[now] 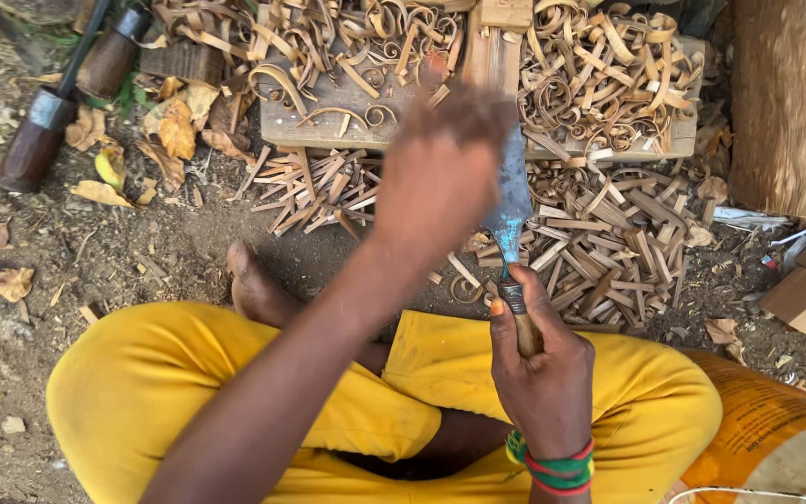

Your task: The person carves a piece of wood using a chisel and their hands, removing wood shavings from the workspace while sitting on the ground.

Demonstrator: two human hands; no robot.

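The right hand (543, 369) has its fingers wrapped tight around the wooden handle of a broad-bladed knife (512, 201), blade pointing up and away over a heap of split wood strips (608, 252) on the ground. The left hand (440, 173) is raised and blurred just beside the blade; whether its fingers grip anything cannot be told. Curled shavings (599, 75) cover a wooden block (328, 121) beyond.

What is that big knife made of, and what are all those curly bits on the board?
The knife has a blade that looks like dull grey metal, worn and stained, with a bluish patch. Its handle, gripped by the right hand, seems to be smooth brown wood with a metal ring. The curly bits look like thin pale-brown wood shavings, dry and matte, on a rough wooden board.
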